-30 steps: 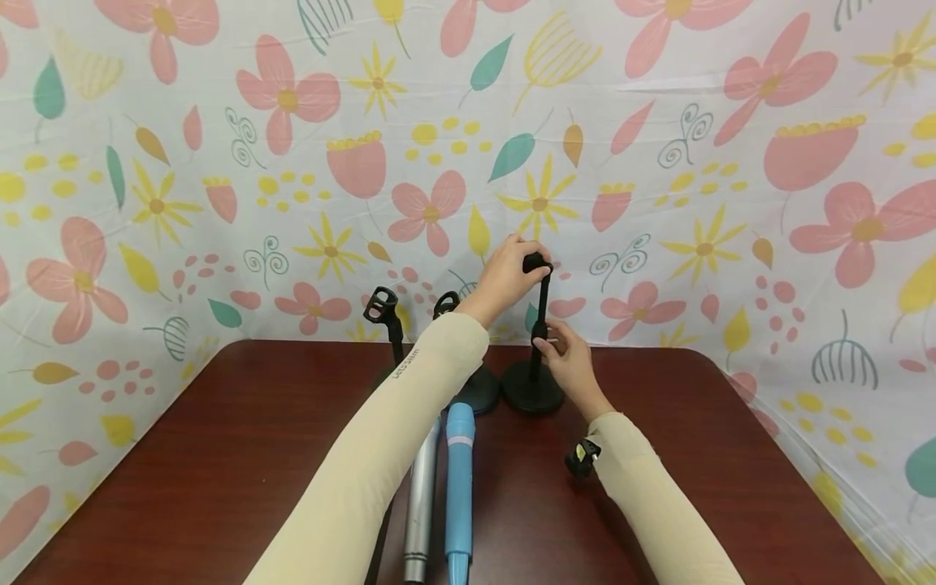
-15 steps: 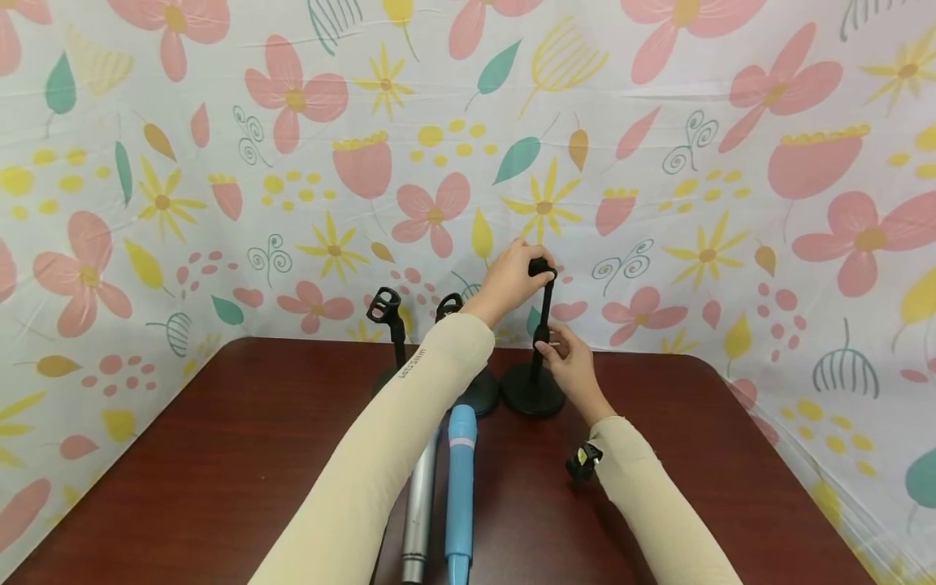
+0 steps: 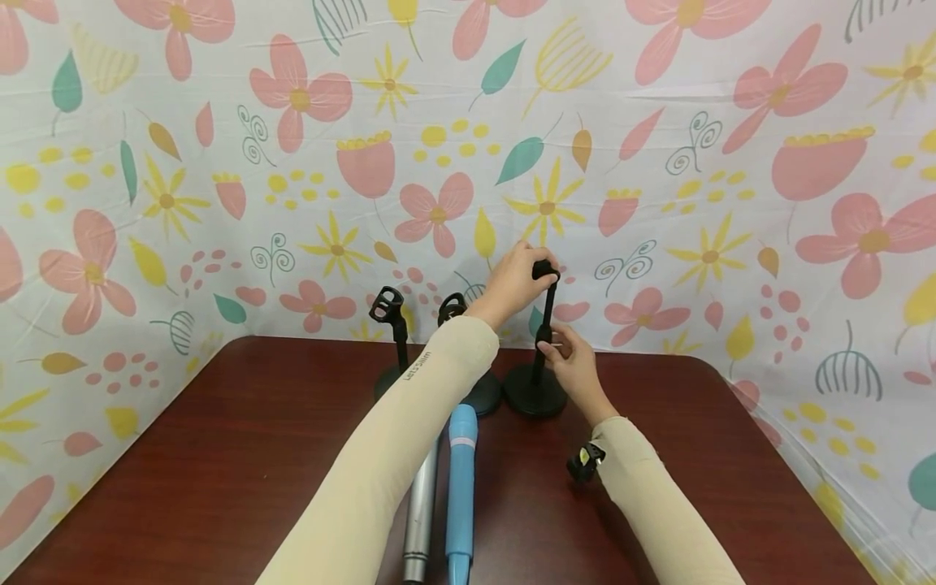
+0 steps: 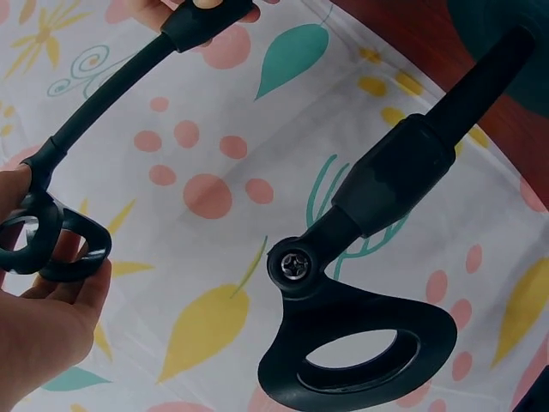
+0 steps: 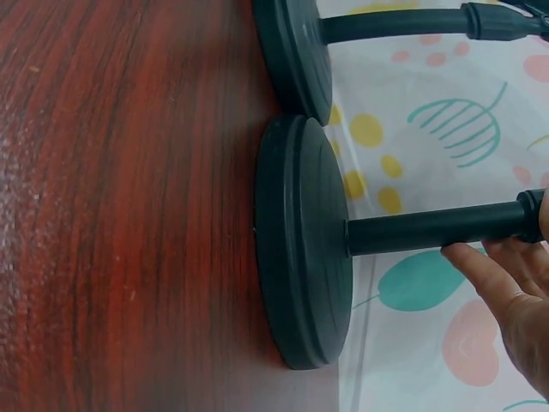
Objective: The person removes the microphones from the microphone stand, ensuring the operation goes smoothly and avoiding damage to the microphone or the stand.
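A black tabletop microphone stand [image 3: 535, 396] stands upright with its round base on the table. My left hand [image 3: 513, 282] grips the microphone clip [image 4: 75, 243] at its top, thumb and fingers around the clip in the left wrist view. Lower on the same stand, my right hand [image 3: 576, 367] pinches the collar [image 4: 204, 24] partway up the pole. In the right wrist view, its fingers [image 5: 485, 275] lie along the lower tube [image 5: 420, 230]. Left of it stands a second microphone stand [image 4: 396, 176], partly behind my left forearm in the head view.
A third microphone stand [image 3: 387, 305] is further left. A silver microphone [image 3: 420, 512] and a blue microphone [image 3: 461, 487] lie side by side on the brown table [image 3: 197, 455], the silver one partly covered by my left sleeve. A floral cloth [image 3: 439, 106] hangs behind the table.
The head view has shifted slightly, moving the scene a little to the right in the picture. Both hands keep their holds on the clip and the collar.
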The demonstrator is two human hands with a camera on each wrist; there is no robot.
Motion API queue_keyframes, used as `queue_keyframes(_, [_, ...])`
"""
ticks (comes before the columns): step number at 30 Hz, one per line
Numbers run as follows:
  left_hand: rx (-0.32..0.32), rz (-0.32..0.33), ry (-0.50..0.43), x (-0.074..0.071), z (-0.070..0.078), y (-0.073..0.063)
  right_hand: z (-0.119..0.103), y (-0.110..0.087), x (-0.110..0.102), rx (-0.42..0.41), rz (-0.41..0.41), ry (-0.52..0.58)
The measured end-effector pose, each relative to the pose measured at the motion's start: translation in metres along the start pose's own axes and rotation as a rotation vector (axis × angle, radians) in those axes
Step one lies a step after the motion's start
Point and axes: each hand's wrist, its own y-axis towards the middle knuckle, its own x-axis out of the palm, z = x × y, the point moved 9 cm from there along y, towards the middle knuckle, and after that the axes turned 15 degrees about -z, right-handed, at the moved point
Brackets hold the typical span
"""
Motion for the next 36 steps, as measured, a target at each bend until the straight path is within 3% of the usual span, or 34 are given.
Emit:
queue_keyframes(29, [-0.003,0.015,-0.017,0.0059,-0.0019,-0.0039,-0.0022,-0.0024,0.0019,0.053,-0.010,0.045])
queue_keyframes(36, [-0.017,0.022,0.006,0.0089,-0.0009,-0.0051,0.0037,-0.0045,0.0005,0.076,0.014,0.011])
